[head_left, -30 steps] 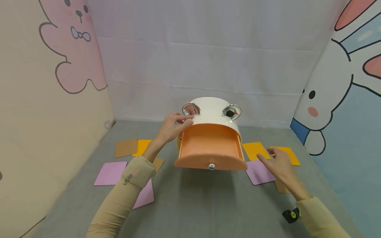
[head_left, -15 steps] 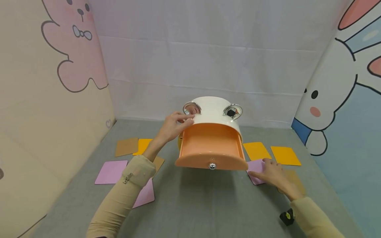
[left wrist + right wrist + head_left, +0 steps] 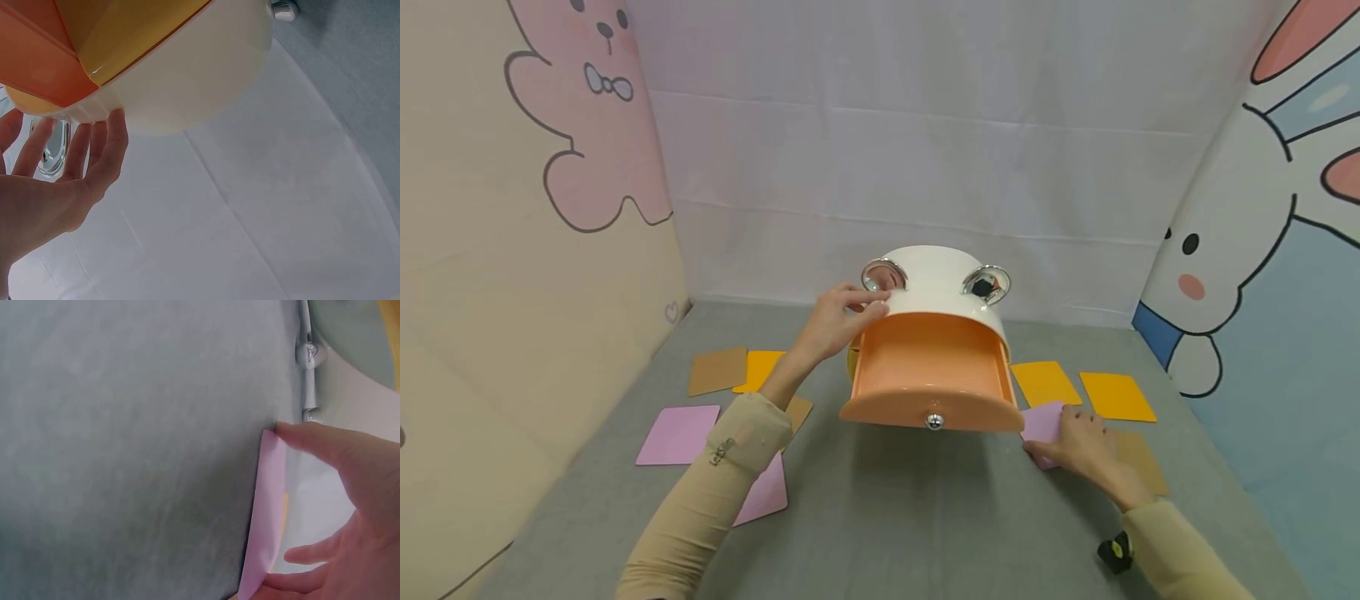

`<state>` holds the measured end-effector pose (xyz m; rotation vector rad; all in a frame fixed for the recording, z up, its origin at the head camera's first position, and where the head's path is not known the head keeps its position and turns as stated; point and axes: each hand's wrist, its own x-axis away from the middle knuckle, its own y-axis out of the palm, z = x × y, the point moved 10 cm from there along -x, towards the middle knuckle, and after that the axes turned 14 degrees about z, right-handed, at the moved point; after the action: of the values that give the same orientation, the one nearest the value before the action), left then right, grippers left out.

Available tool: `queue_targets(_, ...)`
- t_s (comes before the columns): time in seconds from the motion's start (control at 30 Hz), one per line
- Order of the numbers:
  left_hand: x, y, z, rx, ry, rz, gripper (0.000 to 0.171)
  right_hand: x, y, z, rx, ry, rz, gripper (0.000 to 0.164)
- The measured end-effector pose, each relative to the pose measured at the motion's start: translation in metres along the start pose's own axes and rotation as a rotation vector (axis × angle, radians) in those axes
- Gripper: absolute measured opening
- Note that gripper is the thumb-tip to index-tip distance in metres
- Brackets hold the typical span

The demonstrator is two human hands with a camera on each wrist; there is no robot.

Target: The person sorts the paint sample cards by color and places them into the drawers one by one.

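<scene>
A white rounded box (image 3: 932,279) with two chrome rings on top stands mid-table, its orange drawer (image 3: 932,360) pulled out and bare inside. The drawer front carries a round silver knob (image 3: 934,422). My left hand (image 3: 837,323) rests its fingertips on the left of the white shell, beside one ring; the left wrist view shows these fingers (image 3: 107,150) spread along the rim. To the right of the drawer my right hand (image 3: 1084,446) grips a pink square card (image 3: 1042,422). In the right wrist view the thumb (image 3: 312,439) is at one end of the card, the other fingers at the opposite end.
Two yellow cards (image 3: 1047,383) and a brown card (image 3: 1138,458) lie around the right hand. On the left are brown (image 3: 718,371), yellow (image 3: 760,368) and pink (image 3: 677,435) cards, some partly behind the left arm. Cloth walls stand on three sides.
My right hand has moved down and left from above the yellow cards onto the pink card, taking hold of it. The left hand and the drawer have stayed put.
</scene>
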<state>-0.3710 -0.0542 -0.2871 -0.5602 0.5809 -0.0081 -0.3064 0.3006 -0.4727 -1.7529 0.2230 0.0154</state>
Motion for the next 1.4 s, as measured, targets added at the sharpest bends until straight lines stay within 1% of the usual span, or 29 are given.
queue_targets(0.23,0.0,0.001,-0.002,0.003,-0.013,0.003,0.033,0.002,-0.003,-0.011,-0.011,-0.051,0.024,0.097)
queue_targets(0.43,0.0,0.002,-0.003,0.005,-0.009,-0.001,0.034,0.0,-0.006,-0.013,-0.046,-0.07,0.06,0.091)
queue_targets(0.53,0.001,0.001,-0.002,0.007,-0.005,-0.002,0.034,-0.005,-0.013,-0.011,-0.073,-0.059,0.066,0.095)
queue_targets(0.6,0.001,0.001,-0.002,0.007,-0.008,-0.004,0.034,-0.008,-0.02,-0.012,-0.091,-0.058,0.067,0.099)
queue_targets(0.7,0.002,0.001,-0.003,0.006,-0.016,-0.005,0.034,-0.012,-0.04,-0.015,-0.128,-0.08,0.087,0.1)
queue_targets(0.9,0.001,0.002,-0.002,0.009,-0.017,-0.005,0.035,-0.012,-0.09,-0.025,-0.276,-0.154,0.164,0.094)
queue_targets(1.0,0.001,0.002,-0.002,0.013,-0.019,-0.004,0.034,-0.012,-0.116,-0.034,-0.329,-0.204,0.203,0.091)
queue_targets(1.07,0.001,0.002,-0.002,0.015,-0.016,-0.002,0.034,-0.01,-0.133,-0.041,-0.349,-0.249,0.233,0.09)
queue_targets(1.2,0.001,0.003,-0.002,0.019,-0.01,-0.005,0.034,-0.005,-0.16,-0.061,-0.409,-0.317,0.246,0.09)
queue_targets(1.3,0.001,0.003,-0.002,0.023,-0.011,-0.01,0.034,0.002,-0.176,-0.079,-0.446,-0.371,0.251,0.088)
queue_targets(1.4,0.002,0.002,-0.002,0.031,-0.017,-0.011,0.035,0.009,-0.188,-0.1,-0.47,-0.448,0.263,0.085)
